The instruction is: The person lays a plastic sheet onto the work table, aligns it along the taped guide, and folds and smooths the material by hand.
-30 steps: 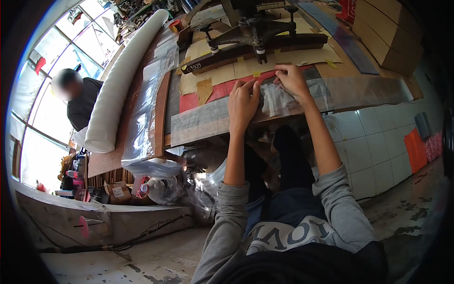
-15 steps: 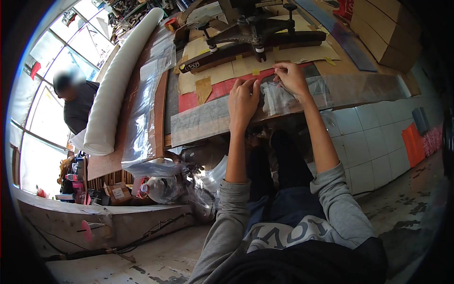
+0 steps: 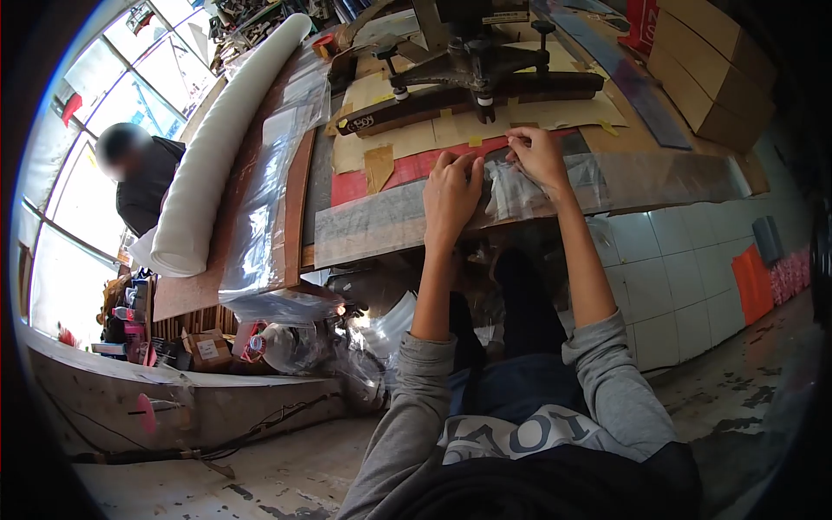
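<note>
My left hand (image 3: 451,198) is just above the near edge of the bench, its fingers curled with the thumb close to them. To its right, my right hand (image 3: 539,161) has thumb and forefinger pinched together; whatever is between them is too small to make out. Crumpled clear plastic film (image 3: 510,192) lies between and below the hands, over a transparent strip (image 3: 373,227) along the bench edge. Beyond them are a red sheet (image 3: 420,166) and tan card (image 3: 379,166). A dark metal press bar (image 3: 472,104) with a bracket stands just past my fingertips.
A long white roll (image 3: 230,147) lies on the left, beside shiny clear plastic sheeting (image 3: 269,199). A person (image 3: 147,178) is beyond it near the windows. Cardboard boxes (image 3: 711,74) stand at the back right, near a long bluish translucent strip (image 3: 624,78). Below left are bundled plastic and clutter.
The view has shifted slightly, so the bench appears a little lower. Both hands stay close to the same place, with small finger movements.
</note>
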A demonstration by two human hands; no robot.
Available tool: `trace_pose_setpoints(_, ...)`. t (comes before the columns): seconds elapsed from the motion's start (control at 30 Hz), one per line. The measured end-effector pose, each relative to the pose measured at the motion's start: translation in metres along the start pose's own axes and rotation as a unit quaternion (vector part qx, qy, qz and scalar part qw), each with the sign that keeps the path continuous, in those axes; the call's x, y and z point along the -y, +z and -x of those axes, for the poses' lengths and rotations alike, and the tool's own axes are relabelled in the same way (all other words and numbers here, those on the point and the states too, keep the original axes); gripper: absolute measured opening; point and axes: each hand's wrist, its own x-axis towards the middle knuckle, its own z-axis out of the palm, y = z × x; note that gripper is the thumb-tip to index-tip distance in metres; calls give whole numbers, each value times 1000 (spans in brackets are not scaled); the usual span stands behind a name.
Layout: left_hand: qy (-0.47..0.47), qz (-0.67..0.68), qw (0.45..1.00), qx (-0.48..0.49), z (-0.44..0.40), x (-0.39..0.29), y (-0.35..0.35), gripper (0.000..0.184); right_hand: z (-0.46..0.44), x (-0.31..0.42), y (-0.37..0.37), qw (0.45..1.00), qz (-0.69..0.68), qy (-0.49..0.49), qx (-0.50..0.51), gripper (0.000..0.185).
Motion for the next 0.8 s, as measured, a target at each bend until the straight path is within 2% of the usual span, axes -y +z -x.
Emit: trace_pose_setpoints(0.8,-6,-2,1000,6,1,1,1,27,4,6,0,1000,9,15,5,23)
